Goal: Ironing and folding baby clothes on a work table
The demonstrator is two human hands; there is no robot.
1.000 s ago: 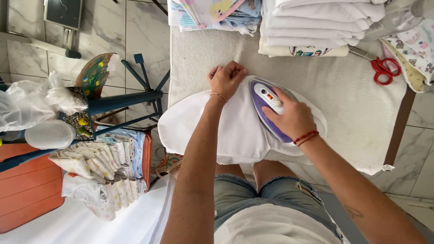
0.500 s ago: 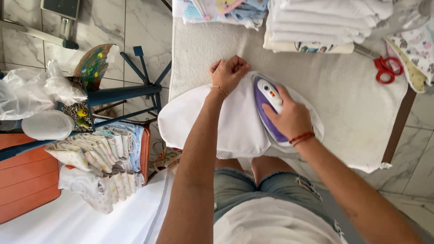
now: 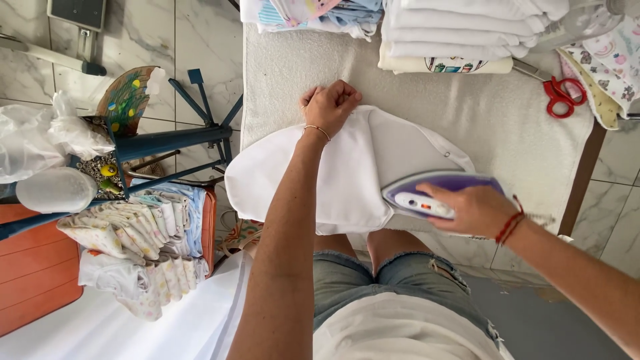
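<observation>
Head view shows a big table covered with a white towel. On the towel lies a white cloth piece, smooth and rounded. Its long side runs left to right across the table, and its near edge hangs a little over the table edge, above the person's knees.

At the far side of the table sit stacks of folded cloths. Red scissors lie on the towel to the right of them. On the left, off the table, a pile of folded baby cloths rests on an orange stand, with a blue metal rack behind it.

The left hand is closed in a loose fist. It pinches the far edge of the white cloth piece and holds it down. This hand is right on the cloth, so it is the nearer one.

The right hand is closed around the handle of a purple and white iron. The iron sits at the right end of the cloth, by the near table edge. Most of the cloth lies to the left of the iron, between the two hands.

Half a second ago the iron was up near the middle of the cloth, close beside the left hand. Now it has slid down and to the right, away from that hand. The left hand has stayed at the far edge.
</observation>
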